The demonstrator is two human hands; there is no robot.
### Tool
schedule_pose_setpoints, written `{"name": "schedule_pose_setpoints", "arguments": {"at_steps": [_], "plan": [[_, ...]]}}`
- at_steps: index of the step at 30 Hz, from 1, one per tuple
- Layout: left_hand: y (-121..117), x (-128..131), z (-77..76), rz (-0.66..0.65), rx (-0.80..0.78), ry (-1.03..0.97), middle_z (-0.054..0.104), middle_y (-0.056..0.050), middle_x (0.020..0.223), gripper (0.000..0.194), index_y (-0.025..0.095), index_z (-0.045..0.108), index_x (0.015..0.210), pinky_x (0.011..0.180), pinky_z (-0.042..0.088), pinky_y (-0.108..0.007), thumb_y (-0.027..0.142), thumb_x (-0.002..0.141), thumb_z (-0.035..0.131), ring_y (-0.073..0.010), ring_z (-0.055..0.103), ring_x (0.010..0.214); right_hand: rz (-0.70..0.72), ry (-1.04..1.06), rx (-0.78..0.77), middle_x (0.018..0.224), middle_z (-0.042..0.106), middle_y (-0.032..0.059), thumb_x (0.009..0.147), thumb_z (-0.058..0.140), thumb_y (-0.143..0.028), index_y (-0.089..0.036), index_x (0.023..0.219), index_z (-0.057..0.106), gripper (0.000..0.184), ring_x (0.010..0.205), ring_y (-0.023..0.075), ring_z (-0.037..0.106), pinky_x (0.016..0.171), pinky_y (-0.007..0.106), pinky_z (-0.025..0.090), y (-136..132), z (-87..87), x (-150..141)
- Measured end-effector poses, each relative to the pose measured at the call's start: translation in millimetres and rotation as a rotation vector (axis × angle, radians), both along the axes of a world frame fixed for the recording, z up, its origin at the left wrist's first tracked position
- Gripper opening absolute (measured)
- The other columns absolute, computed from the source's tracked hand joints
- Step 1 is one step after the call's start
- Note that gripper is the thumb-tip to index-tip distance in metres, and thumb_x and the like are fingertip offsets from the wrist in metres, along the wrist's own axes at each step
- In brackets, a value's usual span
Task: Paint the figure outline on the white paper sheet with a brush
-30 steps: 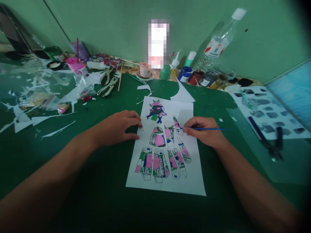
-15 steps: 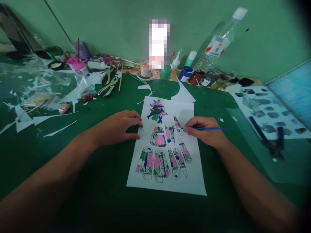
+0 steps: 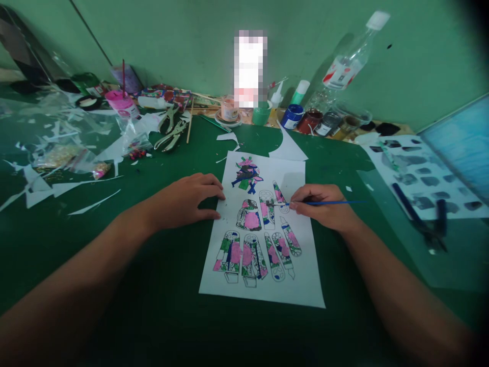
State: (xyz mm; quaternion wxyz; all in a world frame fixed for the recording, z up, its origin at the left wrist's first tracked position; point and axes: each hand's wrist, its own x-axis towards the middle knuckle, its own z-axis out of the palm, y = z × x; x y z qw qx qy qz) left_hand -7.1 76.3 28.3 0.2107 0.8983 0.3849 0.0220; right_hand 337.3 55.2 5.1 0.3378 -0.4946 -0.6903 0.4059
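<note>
1. The right hand [image 3: 323,204] holds a slim paintbrush with a long blue handle [image 3: 332,203], pinched between thumb and fingertips close to the bristle end – a narrow, pen-like grip that should suit fine strokes.

2. Just left of that grip, the dark bristles meet or hover over a long, round-topped printed shape [image 3: 267,216], partly coloured pink, green and blue. The tip is too small here to tell contact for certain; a light touch, with only the point bearing down, should stay within the outlines.

3. Beneath the grip lies the white rectangular paper sheet [image 3: 305,285] carrying all the shapes, flat on the dark green tabletop [image 3: 164,316]. Right beside the pinch is a slender, pointed pink-and-green shape [image 3: 279,193]; the knuckles would best be lifted clear of it in case its colour is wet.

4. Farther left of the grip, the left hand [image 3: 194,199] holds nothing, thumb and fingers apart, fingertips at the sheet's left edge – gentle pressure there should stop the paper sliding.

5. Beyond the grip, near the wall, stands a squat jar of deep blue paint [image 3: 292,117], well away from the brush.
</note>
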Motion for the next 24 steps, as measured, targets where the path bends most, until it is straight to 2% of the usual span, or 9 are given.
{"name": "schedule_pose_setpoints", "arguments": {"at_steps": [3, 7, 11, 15, 20, 24], "plan": [[-0.1, 1.0, 1.1, 0.002, 0.0, 0.009, 0.057, -0.004, 0.133, 0.038, 0.028, 0.066, 0.118, 0.099, 0.045, -0.043, 0.049, 0.087, 0.065, -0.0273, 0.054, 0.12, -0.029, 0.01, 0.011, 0.063, 0.069, 0.0023, 0.072, 0.08, -0.033, -0.019, 0.07, 0.071, 0.018, 0.055, 0.0127, 0.059, 0.048, 0.025, 0.048, -0.3, 0.5, -0.5], [-0.2, 1.5, 2.0, -0.001, 0.002, 0.006, 0.058, -0.004, 0.132, 0.038, 0.027, 0.066, 0.118, 0.098, 0.045, -0.042, 0.049, 0.087, 0.065, -0.0272, 0.054, 0.118, 0.008, 0.009, 0.004, 0.064, 0.069, 0.0025, 0.07, 0.081, -0.034, -0.018, 0.069, 0.07, 0.019, 0.056, 0.0127, 0.06, 0.048, 0.025, 0.048, -0.2, 0.1, -0.3], [0.1, 0.9, 1.5, 0.001, -0.01, 0.004, 0.057, -0.004, 0.133, 0.039, 0.028, 0.066, 0.118, 0.098, 0.045, -0.043, 0.05, 0.086, 0.065, -0.0277, 0.054, 0.12, -0.036, 0.008, 0.022, 0.064, 0.069, 0.0024, 0.072, 0.08, -0.033, -0.019, 0.069, 0.07, 0.018, 0.056, 0.0126, 0.06, 0.048, 0.025, 0.048, -0.1, -1.0, 0.5], [0.0, 0.9, 1.1, 0.008, -0.013, -0.003, 0.057, -0.004, 0.133, 0.04, 0.028, 0.066, 0.118, 0.099, 0.045, -0.043, 0.051, 0.086, 0.065, -0.0277, 0.054, 0.12, 0.015, 0.005, 0.008, 0.064, 0.069, 0.002, 0.071, 0.081, -0.033, -0.019, 0.068, 0.07, 0.018, 0.055, 0.0122, 0.059, 0.048, 0.025, 0.048, -0.3, -0.8, 1.5], [-0.6, 0.9, 1.3, 0.009, -0.013, 0.01, 0.057, -0.004, 0.134, 0.04, 0.028, 0.066, 0.119, 0.098, 0.045, -0.042, 0.051, 0.086, 0.065, -0.027, 0.053, 0.12, -0.018, 0.001, 0.018, 0.064, 0.069, 0.0024, 0.072, 0.081, -0.035, -0.02, 0.07, 0.071, 0.018, 0.056, 0.013, 0.06, 0.048, 0.025, 0.048, 0.0, 0.6, 1.5], [-0.2, -0.1, 0.2, 0.001, -0.007, -0.006, 0.057, -0.004, 0.133, 0.039, 0.028, 0.066, 0.119, 0.099, 0.044, -0.042, 0.051, 0.086, 0.064, -0.0268, 0.054, 0.12, 0.046, -0.004, 0.0, 0.065, 0.07, 0.0028, 0.071, 0.082, -0.038, -0.019, 0.069, 0.071, 0.021, 0.057, 0.0136, 0.061, 0.049, 0.026, 0.05, 0.0, 0.1, 2.5]]}}
